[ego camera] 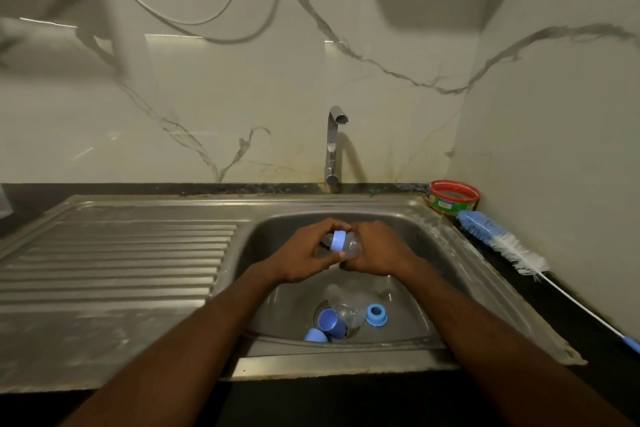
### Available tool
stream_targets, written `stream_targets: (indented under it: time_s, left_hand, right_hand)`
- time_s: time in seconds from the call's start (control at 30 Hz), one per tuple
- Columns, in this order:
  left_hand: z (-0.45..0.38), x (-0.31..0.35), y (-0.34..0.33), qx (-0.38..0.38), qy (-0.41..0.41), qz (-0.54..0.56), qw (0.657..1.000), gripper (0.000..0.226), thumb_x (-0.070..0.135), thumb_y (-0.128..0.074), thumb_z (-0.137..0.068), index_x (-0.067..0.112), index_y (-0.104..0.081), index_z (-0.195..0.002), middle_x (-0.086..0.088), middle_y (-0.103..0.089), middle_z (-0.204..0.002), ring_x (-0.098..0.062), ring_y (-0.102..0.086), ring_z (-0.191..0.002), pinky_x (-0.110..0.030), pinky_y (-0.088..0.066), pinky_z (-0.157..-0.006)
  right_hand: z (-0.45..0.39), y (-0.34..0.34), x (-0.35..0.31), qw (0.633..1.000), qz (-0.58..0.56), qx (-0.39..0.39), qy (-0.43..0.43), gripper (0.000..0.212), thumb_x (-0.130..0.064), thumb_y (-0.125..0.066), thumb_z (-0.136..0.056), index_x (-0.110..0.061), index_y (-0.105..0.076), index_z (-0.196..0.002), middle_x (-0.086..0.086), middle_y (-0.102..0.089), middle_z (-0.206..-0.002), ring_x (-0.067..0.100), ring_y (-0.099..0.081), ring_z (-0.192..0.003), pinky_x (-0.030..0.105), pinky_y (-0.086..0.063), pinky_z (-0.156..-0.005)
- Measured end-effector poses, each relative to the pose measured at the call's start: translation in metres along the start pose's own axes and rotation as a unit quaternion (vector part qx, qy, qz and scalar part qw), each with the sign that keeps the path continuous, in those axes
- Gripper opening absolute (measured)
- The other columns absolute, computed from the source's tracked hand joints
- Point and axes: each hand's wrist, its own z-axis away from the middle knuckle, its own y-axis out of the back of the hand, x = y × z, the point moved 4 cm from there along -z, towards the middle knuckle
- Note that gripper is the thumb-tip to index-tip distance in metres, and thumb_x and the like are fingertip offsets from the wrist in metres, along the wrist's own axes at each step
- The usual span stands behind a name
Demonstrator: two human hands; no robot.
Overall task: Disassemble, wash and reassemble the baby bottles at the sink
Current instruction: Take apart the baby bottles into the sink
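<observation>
Two hands meet over the sink (408,236), just in front of the tap (333,149). Between them is a clear baby bottle (351,246) lying on its side with a blue ring (337,241) around its neck. The left hand (304,256) curls its fingers and thumb around the blue ring, a tight grip. The right hand (375,250) wraps around the body of the bottle, also a tight grip. The bottle is up in the air, not touching the sink.

Down at the bottom of the sink, near the drain, lie more pieces. There is a blue cap (331,322) on its side, and another blue cap (316,335) just beside it (part of it is hidden by the sink edge). A second blue ring (376,314) stands close by. A clear bottle (343,308) lies between them, hard to see well.

To the right of the sink, on the dark desk (554,302), lies a long bottle brush (502,243) with blue and white bristles. Behind the brush, in the corner, sits a round red tub (453,198).
</observation>
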Motion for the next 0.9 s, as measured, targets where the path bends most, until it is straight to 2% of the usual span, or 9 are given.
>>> stream_targets:
  time_s: [0.1,0.2,0.4,0.53,0.6,0.67,0.77,0.8,0.9]
  left_hand:
    - [0.004,-0.002,0.004,-0.007,0.05,0.054,0.997,0.037,0.035,-0.074,-0.093,0.021,-0.061,-0.125,0.008,-0.067,-0.114,-0.014,-0.069,-0.097,-0.029,-0.061,-0.074]
    - [0.006,0.001,0.007,-0.009,0.114,0.08,0.99,0.031,0.044,-0.061,-0.099,0.015,-0.067,-0.108,-0.001,-0.074,-0.091,-0.019,-0.074,-0.082,-0.035,-0.063,-0.069]
    - [0.006,-0.004,-0.001,-0.054,0.216,0.014,0.975,0.074,0.068,-0.037,-0.098,0.007,-0.074,-0.079,-0.006,-0.072,-0.067,-0.02,-0.069,-0.061,-0.03,-0.06,-0.065]
    - [0.009,-0.015,0.002,-0.047,0.327,0.063,0.942,0.082,0.076,-0.03,-0.095,0.011,-0.071,-0.067,-0.004,-0.066,-0.059,-0.018,-0.065,-0.055,-0.034,-0.056,-0.064]
    - [0.01,-0.021,0.009,-0.029,0.346,0.066,0.935,0.083,0.078,-0.03,-0.093,0.011,-0.071,-0.068,-0.005,-0.067,-0.06,-0.019,-0.065,-0.055,-0.032,-0.054,-0.062]
    - [0.012,-0.028,0.011,-0.02,0.345,0.037,0.938,0.078,0.073,-0.036,-0.095,0.009,-0.074,-0.075,-0.004,-0.073,-0.068,-0.019,-0.071,-0.06,-0.028,-0.058,-0.062]
    - [0.012,-0.038,0.002,-0.045,0.324,-0.016,0.945,0.048,0.06,-0.057,-0.095,0.014,-0.072,-0.094,-0.009,-0.076,-0.09,-0.019,-0.075,-0.074,-0.022,-0.059,-0.061]
    - [0.011,-0.041,-0.001,-0.058,0.31,-0.05,0.948,0.04,0.056,-0.064,-0.092,0.017,-0.069,-0.101,-0.009,-0.075,-0.096,-0.017,-0.074,-0.077,-0.021,-0.059,-0.063]
    - [0.008,-0.045,-0.001,-0.059,0.239,-0.177,0.953,0.046,0.048,-0.082,-0.08,0.02,-0.066,-0.114,0.0,-0.071,-0.106,-0.011,-0.065,-0.089,-0.027,-0.054,-0.083]
  right_hand:
    - [0.008,0.009,-0.005,1.0,-0.002,-0.007,0.023,0.057,-0.048,-0.084,-0.072,-0.022,-0.065,-0.119,-0.002,-0.07,-0.108,0.014,-0.062,-0.088,0.029,-0.048,-0.073]
    - [0.015,0.013,-0.011,0.999,0.018,-0.004,0.04,0.056,-0.045,-0.082,-0.075,-0.022,-0.061,-0.121,0.0,-0.067,-0.113,0.016,-0.059,-0.092,0.026,-0.038,-0.074]
    - [0.016,-0.002,-0.003,0.999,-0.001,-0.033,0.043,0.064,-0.051,-0.081,-0.07,-0.027,-0.061,-0.126,-0.004,-0.07,-0.113,0.016,-0.064,-0.093,0.034,-0.055,-0.081]
    - [0.001,-0.008,0.01,0.997,0.04,-0.043,0.058,0.064,-0.069,-0.08,-0.066,-0.028,-0.061,-0.112,-0.007,-0.066,-0.1,0.015,-0.062,-0.087,0.031,-0.047,-0.07]
    - [-0.007,-0.01,0.018,0.998,0.032,-0.045,0.042,0.069,-0.077,-0.077,-0.063,-0.029,-0.062,-0.111,-0.009,-0.066,-0.101,0.012,-0.059,-0.086,0.029,-0.043,-0.07]
    - [-0.011,-0.013,0.021,0.998,0.008,-0.053,0.029,0.072,-0.075,-0.076,-0.066,-0.028,-0.062,-0.118,-0.008,-0.067,-0.108,0.011,-0.059,-0.09,0.028,-0.043,-0.074]
    - [-0.012,-0.023,0.022,0.993,-0.037,-0.109,-0.005,0.057,-0.059,-0.083,-0.069,-0.028,-0.063,-0.113,-0.006,-0.069,-0.101,0.009,-0.065,-0.082,0.024,-0.051,-0.065]
    - [-0.011,-0.028,0.023,0.989,-0.048,-0.141,-0.018,0.054,-0.055,-0.085,-0.068,-0.028,-0.064,-0.109,-0.005,-0.069,-0.095,0.008,-0.067,-0.076,0.023,-0.053,-0.059]
    - [-0.007,-0.042,0.029,0.968,-0.029,-0.245,-0.04,0.052,-0.056,-0.089,-0.064,-0.024,-0.067,-0.098,-0.004,-0.072,-0.084,0.01,-0.071,-0.07,0.025,-0.057,-0.058]
